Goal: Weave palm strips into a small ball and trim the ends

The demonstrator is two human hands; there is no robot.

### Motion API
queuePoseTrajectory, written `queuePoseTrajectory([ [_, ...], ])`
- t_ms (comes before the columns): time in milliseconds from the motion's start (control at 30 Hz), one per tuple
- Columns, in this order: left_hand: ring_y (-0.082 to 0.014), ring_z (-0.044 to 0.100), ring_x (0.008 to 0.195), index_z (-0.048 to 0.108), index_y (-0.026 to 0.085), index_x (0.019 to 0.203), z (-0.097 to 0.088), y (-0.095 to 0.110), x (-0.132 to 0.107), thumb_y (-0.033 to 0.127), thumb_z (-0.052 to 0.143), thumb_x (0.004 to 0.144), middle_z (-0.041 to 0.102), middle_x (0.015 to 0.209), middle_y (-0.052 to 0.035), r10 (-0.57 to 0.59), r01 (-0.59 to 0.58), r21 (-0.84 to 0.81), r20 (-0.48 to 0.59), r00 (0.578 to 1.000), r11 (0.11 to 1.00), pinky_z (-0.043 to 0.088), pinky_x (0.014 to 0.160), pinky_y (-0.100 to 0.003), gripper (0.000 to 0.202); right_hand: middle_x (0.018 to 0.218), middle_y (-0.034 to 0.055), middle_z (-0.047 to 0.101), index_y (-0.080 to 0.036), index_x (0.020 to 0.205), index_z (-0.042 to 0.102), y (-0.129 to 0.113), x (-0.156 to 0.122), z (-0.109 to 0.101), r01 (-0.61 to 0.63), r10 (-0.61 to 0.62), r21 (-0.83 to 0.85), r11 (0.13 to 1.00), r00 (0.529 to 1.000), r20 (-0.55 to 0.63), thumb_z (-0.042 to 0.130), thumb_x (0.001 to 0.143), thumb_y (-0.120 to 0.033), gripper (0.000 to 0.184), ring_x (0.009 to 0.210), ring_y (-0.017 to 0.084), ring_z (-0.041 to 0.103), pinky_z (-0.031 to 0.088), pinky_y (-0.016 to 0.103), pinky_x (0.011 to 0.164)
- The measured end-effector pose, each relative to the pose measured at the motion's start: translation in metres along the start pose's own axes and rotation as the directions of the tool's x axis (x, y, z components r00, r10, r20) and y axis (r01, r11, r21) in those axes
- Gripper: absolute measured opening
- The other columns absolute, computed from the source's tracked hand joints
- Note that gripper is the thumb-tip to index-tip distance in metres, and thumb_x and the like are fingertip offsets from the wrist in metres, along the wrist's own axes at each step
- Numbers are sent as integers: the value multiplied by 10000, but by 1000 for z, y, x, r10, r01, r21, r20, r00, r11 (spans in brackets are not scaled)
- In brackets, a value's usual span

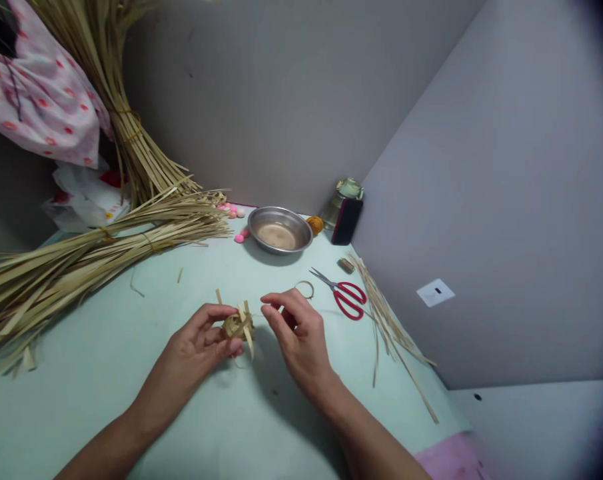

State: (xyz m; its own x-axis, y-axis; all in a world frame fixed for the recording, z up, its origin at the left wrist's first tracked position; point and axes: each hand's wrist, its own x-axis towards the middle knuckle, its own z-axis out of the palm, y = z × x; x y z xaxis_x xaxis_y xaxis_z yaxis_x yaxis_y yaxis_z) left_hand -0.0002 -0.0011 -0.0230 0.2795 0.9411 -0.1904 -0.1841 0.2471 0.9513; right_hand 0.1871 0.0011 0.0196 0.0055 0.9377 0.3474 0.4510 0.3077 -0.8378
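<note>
In the head view, my left hand [201,340] grips a small woven straw piece [238,325] between its thumb and fingers. Short flat strip ends stick out of the piece at the top and the lower right. To the right, my right hand [298,333] is closed in a pinch, its fingertips a short way from the woven piece. A thin pale strand [258,315] runs from the piece to these fingertips. Just beyond my right hand lie a small ring of straw [305,289] and red-handled scissors [342,293].
Bundles of dry straw strips [106,247] cover the table's left side. A metal bowl [280,230] holding liquid stands at the back, near a glass jar [334,203] and a leaning phone [348,222]. Loose strips [388,313] lie along the right wall.
</note>
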Motion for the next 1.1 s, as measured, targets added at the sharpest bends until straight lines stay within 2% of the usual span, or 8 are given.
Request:
queuePoseTrajectory([
  [133,-158,685,808,616,287,1110,4,1,-2,359,811,820,768,870,17,-39,37,20,59,998,999,487,760,-268,356,889,68,654,-187,1054,738,1,3,-12,179,-206,-275,945,976,-71,567,996,-261,195,704,154,572,447,290,654],
  [233,-164,674,809,648,282,1080,5,0,-2,342,822,808,754,845,11,-49,47,25,106,993,999,482,742,-264,328,969,93,684,-205,1083,741,1,6,-16,165,-158,-287,944,986,48,610,977,-306,197,906,219,617,476,340,791],
  [267,-168,671,811,659,278,1065,6,0,-2,338,823,805,749,846,7,-48,46,22,124,991,999,483,738,-267,314,983,83,691,-215,1067,746,1,7,-15,114,-83,-213,970,985,150,634,962,-309,180,924,217,621,481,339,810],
  [333,-177,668,809,673,272,1050,5,-2,-1,333,829,795,742,856,-3,-49,47,17,150,987,999,484,726,-275,305,939,48,701,-218,984,753,3,10,-14,-73,76,-20,997,937,341,671,926,-293,125,870,189,630,485,305,768],
  [433,-202,682,844,666,284,1106,3,-3,0,348,797,825,749,900,-17,-67,65,17,156,985,998,496,762,-305,316,782,4,678,-184,825,719,6,14,-10,-337,214,227,914,875,435,711,860,-274,97,729,145,607,462,263,687],
  [600,-185,671,861,632,319,1174,1,0,-2,378,707,906,749,952,1,-88,89,4,189,978,996,469,844,-318,285,715,-3,683,-168,764,687,10,17,-7,-436,277,419,797,879,389,749,782,-278,128,666,130,607,471,258,672],
  [900,-191,636,808,652,277,1126,0,11,-5,345,729,886,725,892,-20,-68,92,-60,318,946,994,472,807,-338,261,636,4,691,-172,733,673,19,30,-20,-397,352,422,815,918,185,776,753,-315,178,594,138,645,485,256,618],
  [1100,-185,630,769,680,251,1073,1,18,-7,344,773,847,712,907,-37,-79,117,-96,330,941,988,485,738,-320,261,642,-1,675,-172,742,670,24,30,-18,-411,376,430,804,911,168,801,738,-353,223,588,145,658,492,261,610],
])
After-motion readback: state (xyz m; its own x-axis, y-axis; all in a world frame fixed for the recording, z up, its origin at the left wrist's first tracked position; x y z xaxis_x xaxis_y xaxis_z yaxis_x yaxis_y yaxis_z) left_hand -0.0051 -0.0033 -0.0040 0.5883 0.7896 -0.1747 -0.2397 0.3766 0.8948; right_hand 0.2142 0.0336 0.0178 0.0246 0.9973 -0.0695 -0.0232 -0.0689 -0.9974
